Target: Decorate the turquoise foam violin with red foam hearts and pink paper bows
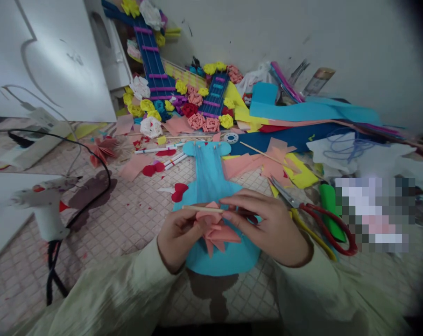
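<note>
My left hand is closed on a pink folded paper piece, its thumb pressing on the paper. A thin wooden stick lies across the top of the paper, between my two hands. My right hand has its thumb and fingertips together at the stick's right end, where the paper meets it. Below both hands lies a light-blue guitar-shaped paper cutout with strings along its neck. A red paper heart rests at its left edge.
Red-handled scissors and a green tube lie at right. On the left stands a white glue gun with a black cord. Dark-blue paper guitars with crepe flowers stand at the back among paper scraps.
</note>
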Motion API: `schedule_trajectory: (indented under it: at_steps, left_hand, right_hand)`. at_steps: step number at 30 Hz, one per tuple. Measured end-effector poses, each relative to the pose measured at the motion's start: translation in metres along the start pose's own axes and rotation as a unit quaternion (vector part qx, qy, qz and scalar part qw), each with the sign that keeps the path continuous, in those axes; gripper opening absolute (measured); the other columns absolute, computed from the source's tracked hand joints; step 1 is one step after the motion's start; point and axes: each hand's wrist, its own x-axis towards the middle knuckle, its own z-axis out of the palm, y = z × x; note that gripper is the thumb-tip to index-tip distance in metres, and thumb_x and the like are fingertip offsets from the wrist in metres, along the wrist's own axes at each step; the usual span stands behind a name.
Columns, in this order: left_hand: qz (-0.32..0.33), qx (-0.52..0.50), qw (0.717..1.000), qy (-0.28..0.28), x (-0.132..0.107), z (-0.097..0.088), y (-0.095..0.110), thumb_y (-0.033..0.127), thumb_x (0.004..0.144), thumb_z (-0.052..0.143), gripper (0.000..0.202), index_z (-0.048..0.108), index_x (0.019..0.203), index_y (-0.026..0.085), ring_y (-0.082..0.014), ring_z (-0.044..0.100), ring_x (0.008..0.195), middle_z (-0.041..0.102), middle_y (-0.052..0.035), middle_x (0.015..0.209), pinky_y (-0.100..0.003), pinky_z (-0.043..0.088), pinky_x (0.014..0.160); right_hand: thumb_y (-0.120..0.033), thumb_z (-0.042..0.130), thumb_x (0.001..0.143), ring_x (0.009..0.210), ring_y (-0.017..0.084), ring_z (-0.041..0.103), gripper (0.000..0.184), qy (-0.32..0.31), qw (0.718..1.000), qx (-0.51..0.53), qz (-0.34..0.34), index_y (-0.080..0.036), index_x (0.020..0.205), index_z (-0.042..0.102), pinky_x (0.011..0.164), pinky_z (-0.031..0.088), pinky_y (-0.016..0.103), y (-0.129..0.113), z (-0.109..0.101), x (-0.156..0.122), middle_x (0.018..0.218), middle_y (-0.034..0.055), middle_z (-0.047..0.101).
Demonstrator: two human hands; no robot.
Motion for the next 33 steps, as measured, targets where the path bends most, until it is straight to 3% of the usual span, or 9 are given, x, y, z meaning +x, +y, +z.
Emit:
schedule_trajectory:
  at_steps: [4,15,20,23,33]
  left_hand:
    - [0.001,0.008,1.000,-0.004,-0.001,0.002,0.002,0.017,0.070,0.061,0.011,0.071,0.075,0.019,-0.0160,0.067,0.073,0.071,-0.0044,0.089,-0.021,0.055,0.060]
    - [0.028,0.095,0.995,0.026,-0.002,0.000,-0.004,0.020,0.075,0.057,0.013,0.070,0.076,0.019,-0.0172,0.066,0.077,0.072,-0.0038,0.083,-0.026,0.055,0.067]
    - [0.029,0.109,0.994,0.000,-0.002,0.000,-0.003,0.020,0.076,0.055,0.015,0.070,0.079,0.018,-0.0170,0.066,0.076,0.071,-0.0052,0.086,-0.026,0.055,0.068]
    - [0.028,0.109,0.994,0.003,-0.001,0.000,-0.002,0.021,0.076,0.055,0.016,0.070,0.081,0.017,-0.0167,0.066,0.074,0.072,-0.0048,0.082,-0.025,0.055,0.067]
    - [-0.016,0.075,0.997,-0.004,0.001,-0.001,-0.002,0.022,0.074,0.058,0.014,0.070,0.076,0.014,-0.0171,0.066,0.073,0.072,-0.0062,0.082,-0.024,0.054,0.066]
  right_hand:
    - [-0.016,0.056,0.077,0.054,0.008,0.052,0.015,-0.008,1.000,0.001,-0.004,-0.015,0.089,0.065,0.051,0.044,0.020,-0.001,0.001,0.001,0.075,0.0036,0.062]
    - [-0.016,0.056,0.077,0.058,0.008,0.053,0.015,-0.010,1.000,0.030,0.000,-0.015,0.090,0.063,0.053,0.046,0.021,0.002,0.005,0.000,0.080,0.0045,0.062]
    - [-0.016,0.054,0.079,0.067,0.011,0.056,0.016,-0.013,0.998,0.054,-0.014,-0.015,0.091,0.064,0.059,0.048,0.024,0.003,0.009,0.000,0.082,0.0055,0.060]
    - [-0.014,0.053,0.079,0.074,0.012,0.057,0.017,0.009,0.999,0.043,-0.032,-0.015,0.090,0.065,0.064,0.049,0.026,0.004,0.010,0.000,0.083,0.0060,0.059]
    - [-0.013,0.049,0.081,0.070,0.011,0.056,0.018,0.052,0.994,-0.042,-0.086,-0.017,0.089,0.065,0.058,0.049,0.024,0.005,0.015,-0.005,0.084,0.0052,0.058]
